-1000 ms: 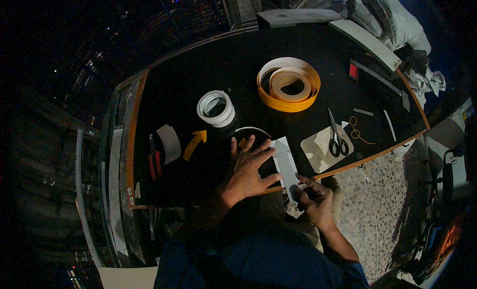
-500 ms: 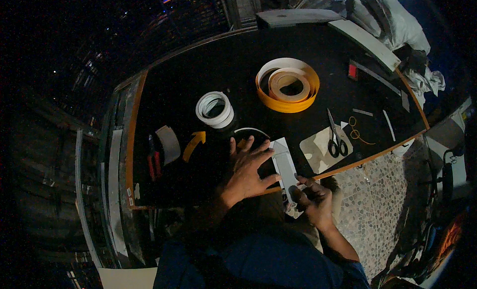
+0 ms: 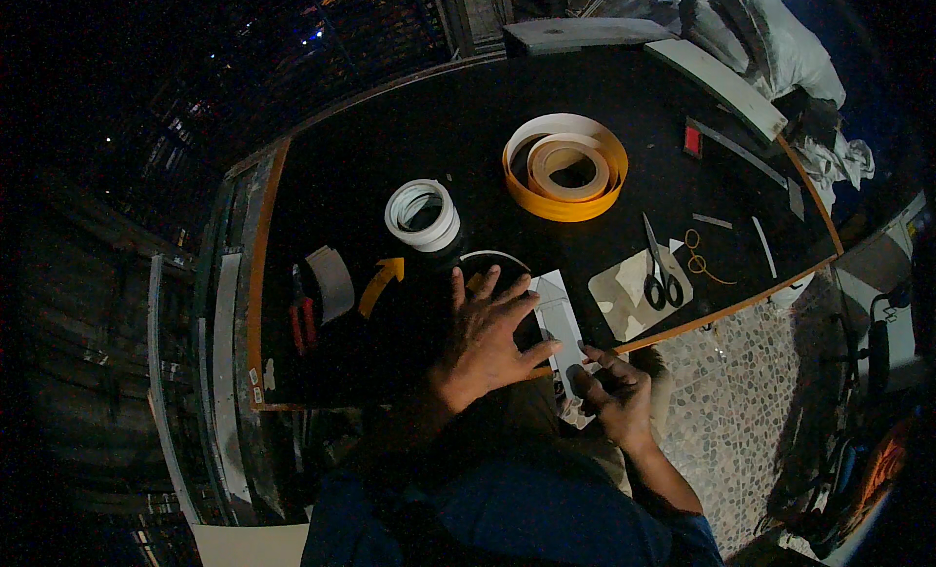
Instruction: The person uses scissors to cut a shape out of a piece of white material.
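A flat white-grey strip [image 3: 558,318] lies across the table's front edge, its near end sticking out past the edge. My left hand [image 3: 487,343] is spread flat beside it, fingers apart, with the fingertips and thumb reaching its left side. At the near end, my right hand [image 3: 618,393] pinches the strip between thumb and fingers. Beyond my left fingertips a thin white curved edge [image 3: 499,256] shows; my hand hides part of what is there. To the right, black-handled scissors [image 3: 663,274] rest on a pale, patchy sheet [image 3: 624,294].
White rings [image 3: 421,216] and a yellow-orange coil [image 3: 565,167] stand farther back on the black table [image 3: 390,128]. At left are red-handled pliers [image 3: 303,318], a grey curved piece [image 3: 331,284] and a yellow arrow [image 3: 382,282]. A yellow loop of cord [image 3: 696,263] lies at right.
My left thumb has shifted slightly right, onto the strip's side. My right hand and the strip look almost unmoved.
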A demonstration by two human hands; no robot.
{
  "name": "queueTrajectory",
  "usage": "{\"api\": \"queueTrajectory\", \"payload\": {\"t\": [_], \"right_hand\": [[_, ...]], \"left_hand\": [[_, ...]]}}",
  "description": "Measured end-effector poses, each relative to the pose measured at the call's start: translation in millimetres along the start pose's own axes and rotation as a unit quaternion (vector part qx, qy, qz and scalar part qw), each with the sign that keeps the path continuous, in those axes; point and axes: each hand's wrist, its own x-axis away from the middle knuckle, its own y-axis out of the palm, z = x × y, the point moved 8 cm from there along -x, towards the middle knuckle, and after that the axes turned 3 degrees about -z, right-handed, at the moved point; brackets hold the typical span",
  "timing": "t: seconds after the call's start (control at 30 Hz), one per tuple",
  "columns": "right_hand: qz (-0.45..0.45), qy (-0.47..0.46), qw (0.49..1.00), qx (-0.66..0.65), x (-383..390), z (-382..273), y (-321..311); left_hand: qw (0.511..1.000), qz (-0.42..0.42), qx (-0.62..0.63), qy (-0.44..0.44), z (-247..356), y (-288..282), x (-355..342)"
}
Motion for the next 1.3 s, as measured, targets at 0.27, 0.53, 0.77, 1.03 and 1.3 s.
{"api": "queueTrajectory", "payload": {"t": [0.27, 0.53, 0.77, 1.03, 1.3], "right_hand": [[0.001, -0.003, 1.0, 0.013, -1, -2, 0], [0.087, -0.197, 0.938, 0.273, 15, -34, -37], [0.237, -0.529, 0.804, 0.128, 133, -173, -110], [0.015, -0.714, 0.632, 0.3, 167, -255, -60], [-0.026, -0.725, 0.61, 0.32, 157, -252, -43]], "left_hand": [[1.0, 0.017, -0.016, -0.017, 3, 2, -2], [0.998, 0.044, -0.035, -0.01, 5, 3, -2], [0.999, 0.041, -0.025, 0.009, 10, 1, -1], [0.998, -0.016, -0.061, 0.03, 18, 2, -8], [0.994, -0.033, -0.088, 0.056, 23, -2, -8]]}}
